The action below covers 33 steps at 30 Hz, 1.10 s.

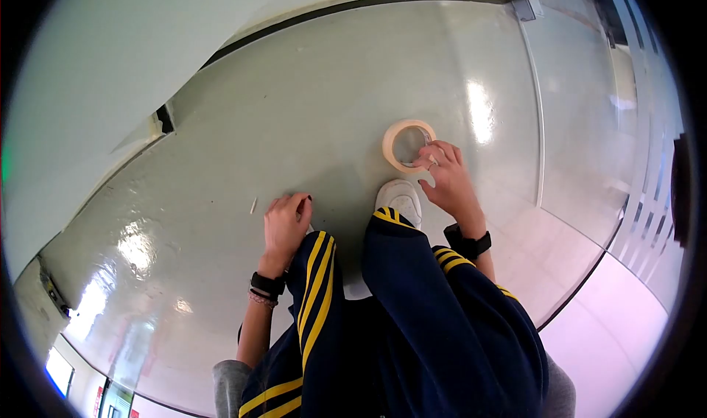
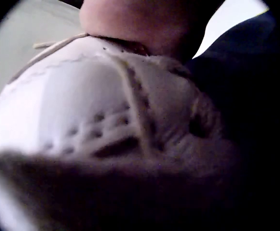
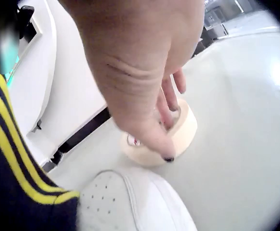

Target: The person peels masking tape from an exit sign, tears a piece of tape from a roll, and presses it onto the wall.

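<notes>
A roll of cream masking tape (image 1: 390, 145) lies flat on the floor ahead of one white shoe (image 1: 400, 199). Over its near right side is my right hand (image 1: 448, 178), fingers spread and reaching into the ring's hole. In the right wrist view the thumb of that hand (image 3: 140, 91) overlaps the outer side of the tape (image 3: 186, 132); the head view shows a gap there. My left hand (image 1: 286, 226) hangs loosely curled beside the left knee, holding nothing visible. The left wrist view has it (image 2: 135, 24) above the other white shoe (image 2: 82, 91).
A small thin white stick (image 1: 254, 206) lies on the glossy grey floor (image 1: 309, 109), left of the left hand. White walls (image 1: 132, 64) run along the left and back. A glass panel (image 1: 582, 101) stands at the right. Dark trousers (image 1: 427, 293) with yellow stripes cover the bent legs.
</notes>
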Tool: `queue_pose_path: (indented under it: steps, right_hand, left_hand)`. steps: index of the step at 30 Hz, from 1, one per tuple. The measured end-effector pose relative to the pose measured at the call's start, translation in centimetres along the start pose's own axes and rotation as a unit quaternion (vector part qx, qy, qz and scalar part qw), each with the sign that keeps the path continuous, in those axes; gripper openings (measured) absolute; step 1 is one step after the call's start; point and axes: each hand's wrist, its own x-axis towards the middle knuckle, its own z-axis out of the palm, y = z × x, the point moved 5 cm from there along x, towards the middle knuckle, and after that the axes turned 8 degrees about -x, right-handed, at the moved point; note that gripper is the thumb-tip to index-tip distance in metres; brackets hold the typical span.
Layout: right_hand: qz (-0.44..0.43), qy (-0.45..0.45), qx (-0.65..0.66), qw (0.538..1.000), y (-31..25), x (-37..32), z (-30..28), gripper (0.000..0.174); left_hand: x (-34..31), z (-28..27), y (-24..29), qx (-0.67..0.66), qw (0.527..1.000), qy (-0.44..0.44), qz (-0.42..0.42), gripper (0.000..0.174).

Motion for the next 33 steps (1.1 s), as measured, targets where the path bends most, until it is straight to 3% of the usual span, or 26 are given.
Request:
queue_pose_path:
  steps: [4,6,8,9,10,11,12,14,15,16,18,19,21,23,25,26,28,29,33]
  right_hand:
    - [-0.005,-0.013,0.066,0.998,-0.9,0.3,0.2,0.019]
    - [0.001,-0.011,0.106,0.994,-1.9,0.8,-0.2,0.018]
    - [0.114,-0.057,0.306,0.944,-1.8,1.1,0.3,0.016]
    - [0.113,-0.056,0.305,0.944,-2.2,1.4,-0.2,0.016]
    - [0.1,-0.082,0.401,0.907,-2.9,1.6,-0.7,0.016]
    - [0.086,-0.107,0.492,0.86,-3.6,1.8,-1.2,0.017]
    - [0.085,-0.107,0.491,0.86,-4.3,1.8,-1.9,0.017]
    - [0.06,-0.129,0.63,0.763,-6.4,1.7,-3.1,0.02]
    - [0.057,-0.13,0.632,0.762,-6.7,1.7,-3.5,0.02]
    - [0.028,-0.123,0.685,0.718,-7.1,1.8,-4.1,0.021]
    - [-0.02,-0.093,0.77,0.63,-7.7,1.9,-4.6,0.021]
    - [-0.021,-0.093,0.772,0.629,-7.7,2.1,-4.5,0.021]
    - [-0.051,-0.076,0.759,0.645,-7.7,2.2,-4.8,0.021]
    - [-0.06,-0.075,0.753,0.651,-7.7,2.4,-4.4,0.019]
    - [-0.079,-0.066,0.783,0.613,-7.9,2.6,-4.2,0.019]
    - [-0.079,-0.066,0.783,0.613,-7.9,2.7,-4.2,0.019]
    - [-0.071,-0.073,0.824,0.557,-8.0,3.0,-4.1,0.021]
    - [-0.07,-0.072,0.824,0.557,-7.9,3.0,-4.1,0.021]
    - [-0.046,-0.076,0.815,0.573,-7.9,3.0,-4.0,0.02]
  left_hand:
    - [0.0,-0.4,0.0,-0.033,0.999,0.001,-0.017,0.008]
    - [0.7,-1.5,0.8,-0.147,0.985,-0.001,-0.088,0.014]
    - [1.7,-3.2,3.5,-0.155,0.983,0.003,-0.097,0.016]
    - [2.2,-4.1,4.9,-0.163,0.981,0.009,-0.11,0.02]
    - [2.7,-4.7,6.2,-0.164,0.98,0.01,-0.109,0.02]
    - [3.2,-5.4,8.0,-0.18,0.982,0.042,-0.041,0.025]
    - [3.4,-6.2,9.8,-0.194,0.978,0.075,0.026,0.031]
    - [3.3,-7.0,12.4,-0.246,0.965,0.065,0.064,0.032]
    - [3.2,-7.7,13.6,-0.295,0.948,0.054,0.103,0.033]
    - [3.0,-8.5,14.3,-0.292,0.949,0.055,0.104,0.033]
    - [2.3,-8.7,15.2,-0.459,0.884,-0.077,0.037,0.035]
    - [2.0,-9.6,15.6,-0.457,0.885,-0.076,0.037,0.035]
    - [1.0,-9.4,16.2,-0.385,0.898,-0.21,-0.014,0.033]
    - [0.2,-8.4,16.7,-0.382,0.894,-0.234,-0.006,0.032]
    - [-0.6,-6.8,17.3,-0.461,0.814,-0.346,-0.079,0.033]
    - [-0.6,-6.6,17.9,-0.5,0.79,-0.349,-0.066,0.032]
    - [-1.0,-5.8,17.7,-0.523,0.772,-0.354,-0.076,0.032]
    - [-1.1,-5.6,17.7,-0.545,0.753,-0.358,-0.085,0.031]
    - [-0.7,-5.7,17.6,-0.509,0.776,-0.359,-0.097,0.03]
